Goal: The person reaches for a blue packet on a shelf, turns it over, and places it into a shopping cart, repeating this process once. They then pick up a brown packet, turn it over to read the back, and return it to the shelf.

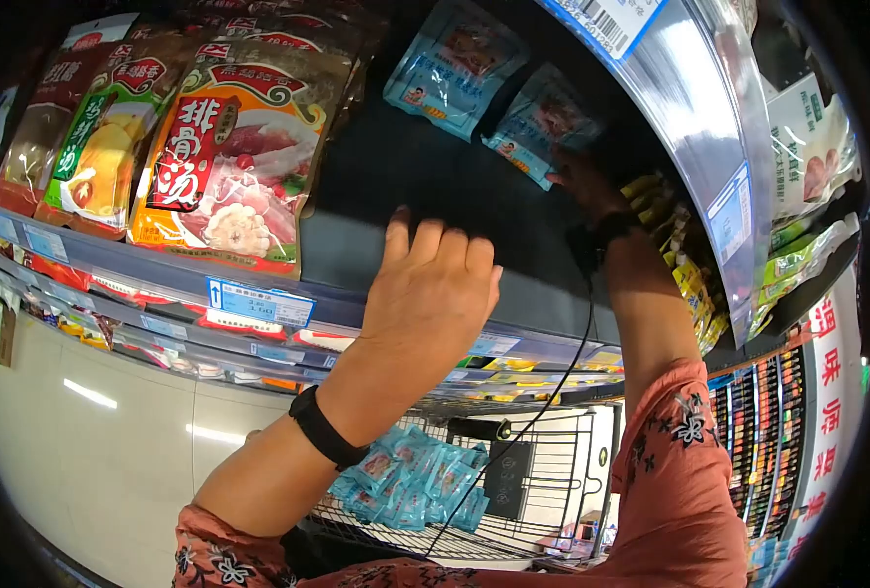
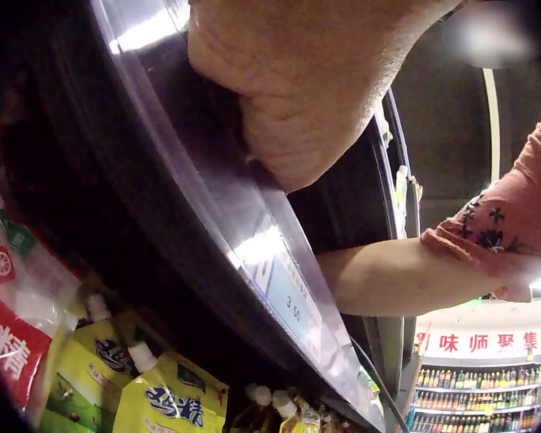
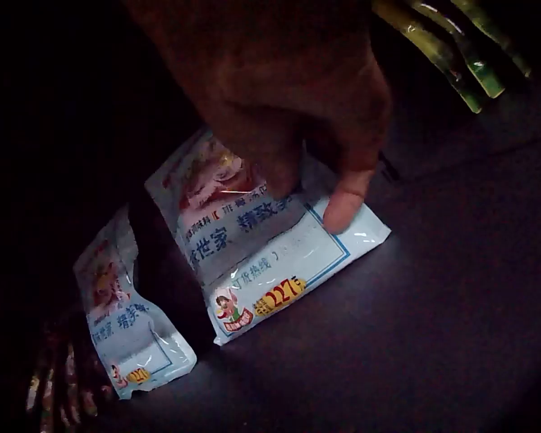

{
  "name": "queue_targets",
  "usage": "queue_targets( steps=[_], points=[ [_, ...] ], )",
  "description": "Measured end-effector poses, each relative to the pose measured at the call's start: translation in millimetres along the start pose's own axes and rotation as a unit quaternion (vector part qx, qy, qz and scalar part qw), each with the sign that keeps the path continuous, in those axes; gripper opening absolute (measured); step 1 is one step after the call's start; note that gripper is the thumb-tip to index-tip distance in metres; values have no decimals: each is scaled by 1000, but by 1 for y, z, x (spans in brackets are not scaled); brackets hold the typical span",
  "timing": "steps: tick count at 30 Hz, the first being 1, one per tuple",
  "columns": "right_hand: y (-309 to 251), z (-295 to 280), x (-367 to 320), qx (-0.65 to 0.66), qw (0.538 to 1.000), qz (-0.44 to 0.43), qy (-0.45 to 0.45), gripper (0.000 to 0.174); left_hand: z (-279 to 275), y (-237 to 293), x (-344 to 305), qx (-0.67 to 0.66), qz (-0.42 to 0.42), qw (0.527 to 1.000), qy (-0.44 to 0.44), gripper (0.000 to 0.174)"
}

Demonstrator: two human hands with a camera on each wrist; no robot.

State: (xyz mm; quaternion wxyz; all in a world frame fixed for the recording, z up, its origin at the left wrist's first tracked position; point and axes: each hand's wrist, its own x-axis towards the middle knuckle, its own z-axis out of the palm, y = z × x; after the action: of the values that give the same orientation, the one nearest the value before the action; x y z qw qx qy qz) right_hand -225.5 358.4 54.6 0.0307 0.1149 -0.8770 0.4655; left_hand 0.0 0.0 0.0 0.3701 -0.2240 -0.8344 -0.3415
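Two light-blue printed packets lie on the dark shelf. My right hand reaches deep over the shelf to the nearer blue packet. In the right wrist view, the fingers and thumb of that hand touch the packet's printed top face from above. The other blue packet lies beside it, apart from the hand. Closer to the shelf's front edge rests my left hand, its back upward and its fingers loosely bent, with nothing held. The left palm is mostly hidden.
Large soup seasoning bags stand at the left of the shelf. Yellow packets lie at its right. Below is a wire shopping cart holding a pile of blue packets. A dark cable hangs from the right wrist.
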Motion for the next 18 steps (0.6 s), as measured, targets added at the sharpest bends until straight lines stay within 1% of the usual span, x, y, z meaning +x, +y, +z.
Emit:
queue_targets(
  steps=[3,6,8,10,13,15,17,18],
  points=[
    [-14,0,-11,-70,997,-21,15,51,1,0,-1,0,1,1000,-5,21],
    [-43,8,-20,-110,993,-7,49,49,3,-1,-1,3,1,1000,-5,21],
    [-67,21,-18,-108,993,8,51,49,3,-1,-1,1,0,1000,-3,21],
    [-92,44,-12,-83,995,34,31,48,3,-1,-1,-2,1,1000,-2,22],
    [-116,82,-8,9,998,53,-34,47,4,1,0,-5,2,1000,0,21],
    [-120,101,-5,67,994,44,-71,44,3,0,-1,-5,1,1000,-2,21],
    [-125,115,9,76,992,69,-73,40,3,0,-1,-5,-2,1000,-4,21],
    [-118,114,19,126,985,69,-96,39,3,0,-1,-6,-2,1000,-5,20]
  ],
)
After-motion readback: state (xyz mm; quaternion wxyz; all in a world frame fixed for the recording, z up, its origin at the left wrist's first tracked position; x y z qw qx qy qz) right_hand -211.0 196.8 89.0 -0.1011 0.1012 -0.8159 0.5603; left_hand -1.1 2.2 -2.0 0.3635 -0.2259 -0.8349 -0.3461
